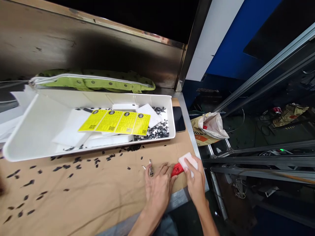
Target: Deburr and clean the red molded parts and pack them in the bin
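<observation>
- The right hand's (195,178) grip is closed on a small white block (187,161), fingers curled over its top, at the near right edge of the counter (98,196).
- A red piece (177,170) lies between the two hands, touching the white block; the fingertips of the left hand (158,183) rest against its other end.
- The left hand lies flat on the counter, fingers together and spread over nothing that can be seen; whether it pinches the red piece cannot be told.
- Just beside the left hand's fingertips sits a small metal tool (150,167), apart from the hand.
- Brown cardboard covers the counter, strewn with small black parts (61,167) from the left edge to the middle.
- Farther back stands a long white tray (29,124), its front wall tilted low toward the camera.
- In the tray, four yellow labels (115,122) lie side by side over white foam sheets, with a heap of dark metal clips (157,130) at the right end.
- A black phone (178,118) lies flat just beside the tray's right wall.
- Behind the tray, a green cloth pouch (93,81) rests against a steel back panel.
- Past the counter's right edge, a crumpled paper sack (209,127) sits lower down among metal rails.
</observation>
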`<act>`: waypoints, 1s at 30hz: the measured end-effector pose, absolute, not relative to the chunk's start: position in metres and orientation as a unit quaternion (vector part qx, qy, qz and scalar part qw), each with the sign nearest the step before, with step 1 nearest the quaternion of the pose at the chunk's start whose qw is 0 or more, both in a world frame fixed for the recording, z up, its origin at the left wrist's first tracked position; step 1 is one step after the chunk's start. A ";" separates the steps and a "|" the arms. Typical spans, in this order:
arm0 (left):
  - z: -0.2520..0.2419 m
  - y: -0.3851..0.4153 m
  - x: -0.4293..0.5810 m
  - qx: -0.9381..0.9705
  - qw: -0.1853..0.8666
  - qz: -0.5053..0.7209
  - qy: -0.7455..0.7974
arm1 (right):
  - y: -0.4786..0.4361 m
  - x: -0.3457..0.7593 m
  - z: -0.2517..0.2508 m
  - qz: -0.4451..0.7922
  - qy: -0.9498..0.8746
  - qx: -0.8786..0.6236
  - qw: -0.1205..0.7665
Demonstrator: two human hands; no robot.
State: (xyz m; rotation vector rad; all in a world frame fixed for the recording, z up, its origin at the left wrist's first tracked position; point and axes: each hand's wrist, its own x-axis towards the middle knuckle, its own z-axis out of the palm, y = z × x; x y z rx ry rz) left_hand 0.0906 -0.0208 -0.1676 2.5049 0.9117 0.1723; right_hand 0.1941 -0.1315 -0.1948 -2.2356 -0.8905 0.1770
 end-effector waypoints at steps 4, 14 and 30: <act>-0.169 -0.020 0.092 0.911 0.234 0.054 0.334 | -0.128 0.191 -0.197 0.051 -0.326 -0.875 0.353; -0.171 -0.017 0.093 0.912 0.245 0.039 0.326 | -0.128 0.180 -0.203 0.026 -0.313 -0.876 0.365; -0.170 -0.013 0.095 0.913 0.240 0.039 0.327 | -0.131 0.180 -0.206 0.048 -0.279 -0.888 0.362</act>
